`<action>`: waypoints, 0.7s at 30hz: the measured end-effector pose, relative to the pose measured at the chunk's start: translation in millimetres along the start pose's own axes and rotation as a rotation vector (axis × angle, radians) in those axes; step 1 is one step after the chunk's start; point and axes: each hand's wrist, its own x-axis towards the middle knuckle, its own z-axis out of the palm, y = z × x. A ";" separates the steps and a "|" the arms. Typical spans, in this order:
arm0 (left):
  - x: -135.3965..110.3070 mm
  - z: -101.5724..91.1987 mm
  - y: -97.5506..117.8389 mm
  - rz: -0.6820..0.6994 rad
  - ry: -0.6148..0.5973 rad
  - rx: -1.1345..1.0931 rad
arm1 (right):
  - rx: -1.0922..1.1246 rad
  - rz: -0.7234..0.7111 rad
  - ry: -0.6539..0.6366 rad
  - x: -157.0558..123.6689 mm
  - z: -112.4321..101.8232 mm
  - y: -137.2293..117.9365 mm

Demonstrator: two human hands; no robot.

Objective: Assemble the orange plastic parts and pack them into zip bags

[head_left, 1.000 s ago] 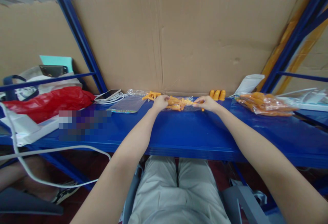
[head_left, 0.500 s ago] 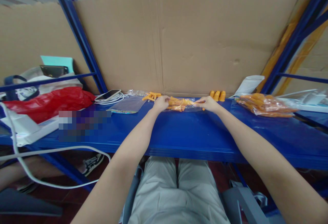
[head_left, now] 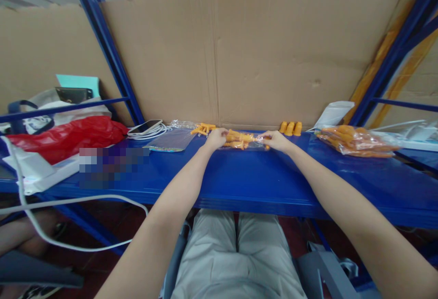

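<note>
A clear plastic bag (head_left: pixel 243 140) with orange plastic parts inside lies on the blue shelf, stretched between my two hands. My left hand (head_left: pixel 216 138) is closed on the bag's left end. At the opposite end, my right hand (head_left: pixel 274 141) pinches the plastic, its fingertips partly hidden. Just left of my left hand, loose orange pieces (head_left: pixel 203 128) rest by a flat clear plastic bag (head_left: pixel 173 140). Beyond my right hand stand three orange thimble-shaped pieces (head_left: pixel 290 128) in a row against the cardboard.
A fuller bag of orange parts (head_left: pixel 354 140) lies to the right. On the left are a phone (head_left: pixel 146 127) on coiled white cable, a red plastic bag (head_left: pixel 73 137) and a looping white cable (head_left: pixel 85 249). A cardboard wall (head_left: pixel 267 57) closes the back. Another person's legs (head_left: pixel 29 233) show lower left.
My right hand has shifted slightly at the bag's right end, which still lies between both hands. At lower left, the other person's foot has moved.
</note>
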 end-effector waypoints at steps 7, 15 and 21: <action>-0.4 0.4 1.4 0.006 0.002 -0.009 | 0.249 0.166 0.167 -0.5 7.8 -11.7; 0.0 1.4 0.1 0.001 0.015 -0.058 | 0.672 0.570 0.144 -8.5 8.6 -35.6; 0.9 2.4 0.3 0.006 0.005 -0.045 | 0.667 0.651 0.082 -7.1 4.2 -30.2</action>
